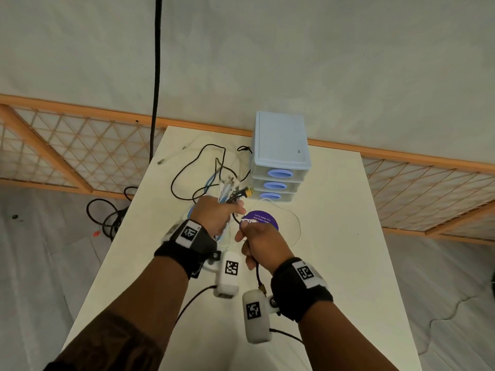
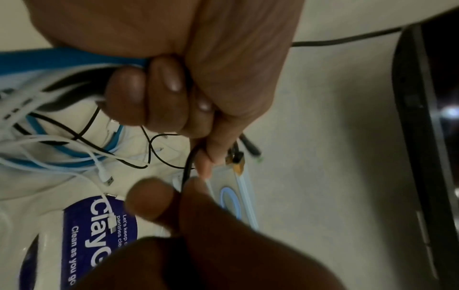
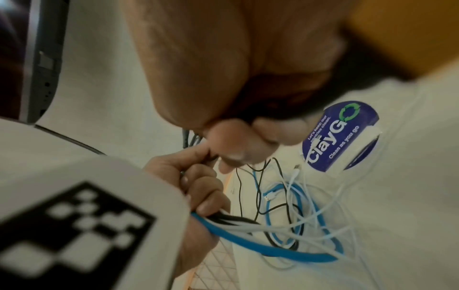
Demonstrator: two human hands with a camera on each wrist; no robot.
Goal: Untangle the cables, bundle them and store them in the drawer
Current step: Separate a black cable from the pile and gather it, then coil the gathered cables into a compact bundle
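Note:
My left hand (image 1: 217, 215) grips a bunch of blue, white and black cables (image 1: 225, 190) above the table, fingers curled round them (image 2: 159, 92). The blue cable (image 3: 261, 249) and white ones trail from the fist onto the table. My right hand (image 1: 257, 242) pinches one black cable (image 1: 257, 271) just right of the left hand; its brass plug end hangs below the fist. More black cable loops (image 1: 187, 170) lie farther back. A pale blue three-drawer box (image 1: 280, 156) stands at the far right of the table, all drawers closed.
A round purple sticker (image 1: 263, 218) lies on the white table (image 1: 334, 236) under my right hand. A thin white cable curves right of it. A thick black cord (image 1: 156, 76) hangs at the back left; black cords coil on the floor at the left.

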